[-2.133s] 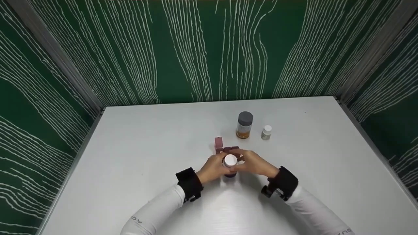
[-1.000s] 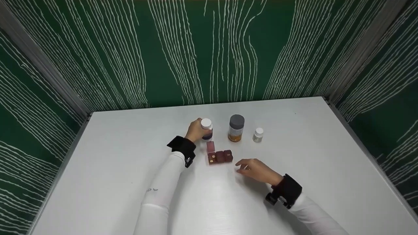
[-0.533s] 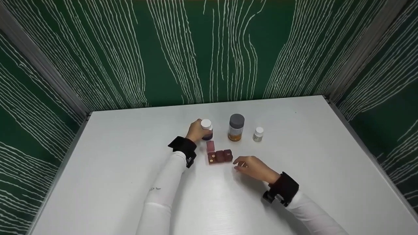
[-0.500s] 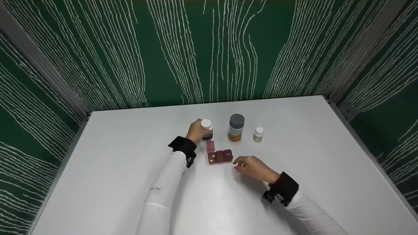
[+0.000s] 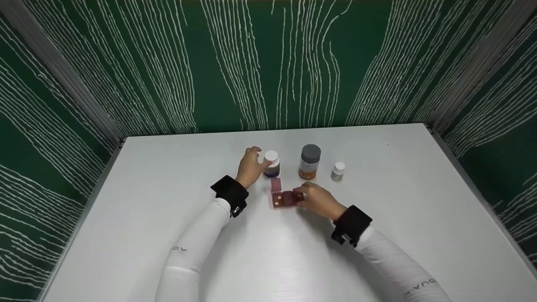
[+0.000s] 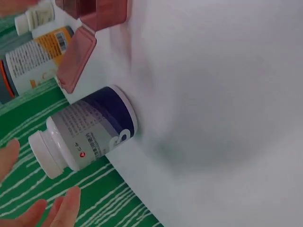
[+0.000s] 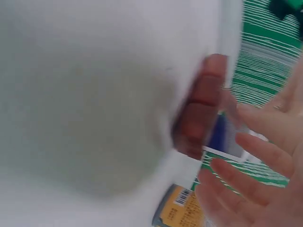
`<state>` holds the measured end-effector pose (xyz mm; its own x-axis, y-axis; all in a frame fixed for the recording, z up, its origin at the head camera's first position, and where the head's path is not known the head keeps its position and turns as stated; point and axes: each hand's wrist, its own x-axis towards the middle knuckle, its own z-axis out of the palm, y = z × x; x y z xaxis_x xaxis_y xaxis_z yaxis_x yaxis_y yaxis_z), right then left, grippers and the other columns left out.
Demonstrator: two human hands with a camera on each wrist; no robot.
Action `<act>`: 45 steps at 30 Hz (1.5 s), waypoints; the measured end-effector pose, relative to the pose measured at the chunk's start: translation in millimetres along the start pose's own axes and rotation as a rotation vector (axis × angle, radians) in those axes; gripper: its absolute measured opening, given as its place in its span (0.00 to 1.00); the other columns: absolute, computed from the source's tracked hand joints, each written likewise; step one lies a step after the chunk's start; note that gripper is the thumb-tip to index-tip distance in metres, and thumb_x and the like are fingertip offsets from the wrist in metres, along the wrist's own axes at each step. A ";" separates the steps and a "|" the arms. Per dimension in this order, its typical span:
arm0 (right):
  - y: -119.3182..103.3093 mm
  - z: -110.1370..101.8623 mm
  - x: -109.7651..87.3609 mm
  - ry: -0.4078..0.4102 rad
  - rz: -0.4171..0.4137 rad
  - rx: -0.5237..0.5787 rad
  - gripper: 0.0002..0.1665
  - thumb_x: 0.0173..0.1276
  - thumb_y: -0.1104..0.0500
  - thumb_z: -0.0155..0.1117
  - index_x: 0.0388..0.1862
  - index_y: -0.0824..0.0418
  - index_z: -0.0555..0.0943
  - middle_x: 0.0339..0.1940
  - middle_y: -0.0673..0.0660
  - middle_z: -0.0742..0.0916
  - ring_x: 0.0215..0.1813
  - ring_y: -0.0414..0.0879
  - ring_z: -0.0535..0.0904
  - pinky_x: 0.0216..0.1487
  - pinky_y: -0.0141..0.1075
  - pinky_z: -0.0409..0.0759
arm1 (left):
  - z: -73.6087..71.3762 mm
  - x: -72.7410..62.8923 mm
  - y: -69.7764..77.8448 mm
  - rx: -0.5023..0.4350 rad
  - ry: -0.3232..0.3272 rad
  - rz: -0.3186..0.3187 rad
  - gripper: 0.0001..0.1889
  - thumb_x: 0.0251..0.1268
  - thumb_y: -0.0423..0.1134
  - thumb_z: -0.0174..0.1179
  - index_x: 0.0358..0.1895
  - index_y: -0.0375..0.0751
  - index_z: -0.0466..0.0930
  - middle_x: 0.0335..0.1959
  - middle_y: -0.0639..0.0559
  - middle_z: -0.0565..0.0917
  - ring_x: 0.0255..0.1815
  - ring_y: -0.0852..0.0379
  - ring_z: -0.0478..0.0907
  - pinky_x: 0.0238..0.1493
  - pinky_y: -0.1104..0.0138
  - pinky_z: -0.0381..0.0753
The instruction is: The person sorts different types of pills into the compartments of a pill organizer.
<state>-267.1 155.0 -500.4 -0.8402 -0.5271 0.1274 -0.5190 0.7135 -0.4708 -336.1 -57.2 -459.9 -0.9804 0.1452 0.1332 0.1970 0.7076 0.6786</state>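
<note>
In the head view my left hand (image 5: 251,168) is beside a white-capped pill bottle (image 5: 272,167) with a dark blue lower label, fingers spread. The left wrist view shows the bottle standing with its cap on and the fingers (image 6: 71,203) apart around the cap. A dark red pill organizer (image 5: 288,199) lies in front of it, its left lid (image 5: 275,185) flipped back and yellowish tablets in that compartment. My right hand (image 5: 318,200) reaches the organizer's right end, thumb and index finger on either side. Its fingers look loosely extended in the right wrist view.
A grey-lidded bottle (image 5: 309,161) with an orange label band stands to the right of the blue-labelled one. Farther right is a small white bottle (image 5: 338,171). Green walls with white lines enclose the white table (image 5: 168,218) at the back and sides.
The left hand has carried the blue-labelled bottle from the organizer to the back row and let go of it. The right hand has moved left to the organizer's right end.
</note>
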 end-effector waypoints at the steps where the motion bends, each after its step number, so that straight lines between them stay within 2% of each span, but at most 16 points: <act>1: 1.3 1.7 2.6 -0.007 -0.006 -0.030 0.25 0.50 0.62 0.68 0.48 0.69 0.76 0.42 0.63 0.80 0.45 0.55 0.76 0.46 0.45 0.73 | 0.0 -3.0 -0.9 0.014 0.013 0.021 0.22 0.55 0.38 0.60 0.50 0.29 0.68 0.42 0.38 0.73 0.43 0.48 0.73 0.43 0.62 0.72; 3: 3.8 4.9 7.0 -0.023 -0.017 -0.062 0.29 0.49 0.60 0.69 0.50 0.69 0.75 0.44 0.64 0.79 0.47 0.56 0.75 0.47 0.45 0.73 | 23.7 9.2 -30.7 0.026 0.027 0.076 0.15 0.56 0.34 0.56 0.46 0.32 0.71 0.36 0.43 0.75 0.37 0.52 0.73 0.37 0.64 0.72; 5: 5.6 7.6 10.5 -0.040 -0.026 -0.054 0.30 0.48 0.60 0.69 0.51 0.71 0.74 0.45 0.65 0.79 0.48 0.57 0.75 0.49 0.45 0.72 | 53.8 25.1 -68.8 0.046 -0.001 0.152 0.11 0.54 0.29 0.52 0.43 0.35 0.72 0.32 0.48 0.76 0.33 0.55 0.73 0.34 0.67 0.72; 8: 7.0 10.3 13.6 -0.064 -0.024 0.004 0.30 0.49 0.60 0.69 0.51 0.72 0.74 0.45 0.66 0.80 0.48 0.56 0.75 0.50 0.45 0.72 | 110.6 56.0 -132.6 0.058 -0.155 0.193 0.19 0.48 0.25 0.49 0.47 0.38 0.72 0.34 0.50 0.79 0.37 0.56 0.75 0.36 0.67 0.74; 9: 7.3 11.0 14.4 -0.067 -0.028 0.014 0.29 0.49 0.61 0.68 0.50 0.72 0.74 0.44 0.65 0.81 0.47 0.56 0.76 0.49 0.45 0.72 | 120.7 59.2 -140.7 0.059 -0.236 0.164 0.21 0.50 0.24 0.48 0.51 0.38 0.71 0.39 0.49 0.79 0.41 0.55 0.76 0.40 0.66 0.74; 11: 7.6 12.0 15.6 -0.070 -0.040 0.031 0.28 0.49 0.61 0.69 0.49 0.72 0.75 0.42 0.65 0.81 0.46 0.55 0.77 0.48 0.44 0.72 | 133.2 58.4 -151.1 0.029 -0.341 0.165 0.25 0.50 0.23 0.48 0.56 0.37 0.67 0.44 0.47 0.78 0.45 0.54 0.75 0.42 0.67 0.74; 12: 7.6 12.3 16.3 -0.071 -0.042 0.043 0.28 0.48 0.62 0.69 0.48 0.72 0.75 0.41 0.64 0.82 0.45 0.55 0.77 0.48 0.44 0.73 | 134.1 54.9 -149.5 0.016 -0.386 0.140 0.26 0.53 0.23 0.49 0.59 0.37 0.64 0.47 0.46 0.78 0.47 0.53 0.75 0.44 0.66 0.74; 14: 7.6 13.2 17.5 -0.072 -0.051 0.048 0.27 0.48 0.61 0.69 0.47 0.72 0.76 0.40 0.64 0.82 0.44 0.54 0.77 0.47 0.43 0.73 | 130.5 44.5 -142.0 -0.026 -0.406 0.136 0.26 0.53 0.23 0.49 0.60 0.33 0.63 0.48 0.45 0.77 0.48 0.53 0.75 0.45 0.67 0.74; 16: 7.7 13.9 18.6 -0.075 -0.047 0.055 0.27 0.47 0.61 0.69 0.47 0.72 0.76 0.40 0.63 0.82 0.44 0.53 0.77 0.47 0.43 0.73 | 115.4 28.4 -125.6 -0.065 -0.395 0.190 0.26 0.49 0.21 0.47 0.57 0.31 0.65 0.45 0.45 0.79 0.45 0.56 0.76 0.42 0.71 0.74; 18: 8.3 14.6 19.5 -0.075 -0.039 0.065 0.27 0.47 0.61 0.70 0.47 0.71 0.77 0.40 0.63 0.82 0.44 0.53 0.78 0.47 0.42 0.73 | 93.7 9.6 -99.9 -0.077 -0.413 0.203 0.26 0.47 0.19 0.45 0.56 0.31 0.66 0.45 0.46 0.79 0.45 0.57 0.76 0.43 0.72 0.74; 23: 10.0 16.2 20.3 -0.068 -0.034 0.082 0.27 0.47 0.62 0.70 0.47 0.72 0.76 0.40 0.63 0.82 0.44 0.54 0.77 0.47 0.43 0.73 | 32.3 -46.1 -23.0 0.076 -0.502 0.241 0.24 0.50 0.17 0.47 0.54 0.32 0.69 0.48 0.43 0.78 0.51 0.52 0.73 0.52 0.66 0.70; 26: 10.6 16.2 20.6 -0.067 -0.051 0.083 0.27 0.48 0.63 0.69 0.47 0.73 0.76 0.41 0.64 0.82 0.45 0.54 0.77 0.48 0.43 0.73 | 16.1 -70.9 -1.1 0.233 -0.520 0.304 0.23 0.52 0.19 0.51 0.54 0.31 0.69 0.51 0.40 0.76 0.53 0.48 0.71 0.54 0.63 0.68; 29: 11.3 15.0 20.6 -0.064 -0.063 0.077 0.26 0.49 0.63 0.69 0.47 0.73 0.76 0.41 0.64 0.82 0.46 0.55 0.77 0.48 0.43 0.73 | 15.3 -84.9 0.9 0.408 -0.515 0.400 0.24 0.52 0.21 0.52 0.56 0.30 0.67 0.56 0.38 0.71 0.56 0.47 0.68 0.55 0.65 0.68; 34: 12.7 14.2 19.9 -0.052 -0.077 0.067 0.26 0.49 0.63 0.69 0.47 0.72 0.76 0.40 0.63 0.82 0.44 0.54 0.78 0.47 0.43 0.73 | 19.0 -95.4 -5.0 0.654 -0.502 0.552 0.25 0.56 0.27 0.51 0.60 0.28 0.63 0.62 0.37 0.63 0.61 0.49 0.63 0.59 0.67 0.63; 40: 13.9 13.9 19.2 -0.050 -0.082 0.072 0.25 0.48 0.63 0.69 0.46 0.72 0.77 0.38 0.63 0.83 0.42 0.54 0.78 0.46 0.43 0.74 | 25.8 -97.5 -11.6 0.779 -0.483 0.649 0.24 0.58 0.31 0.49 0.60 0.28 0.63 0.62 0.37 0.63 0.62 0.49 0.61 0.60 0.67 0.61; 45: 13.7 13.3 19.3 -0.049 -0.071 0.073 0.25 0.48 0.64 0.69 0.46 0.73 0.76 0.38 0.63 0.83 0.43 0.54 0.78 0.46 0.43 0.73 | 28.2 -95.4 -10.4 0.826 -0.482 0.654 0.24 0.59 0.32 0.48 0.60 0.28 0.63 0.62 0.37 0.63 0.63 0.49 0.61 0.60 0.67 0.60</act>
<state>-288.3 148.4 -516.0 -0.7924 -0.5978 0.1209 -0.5622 0.6389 -0.5251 -244.5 -58.9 -500.1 -0.6218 0.7731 -0.1254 0.7830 0.6102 -0.1209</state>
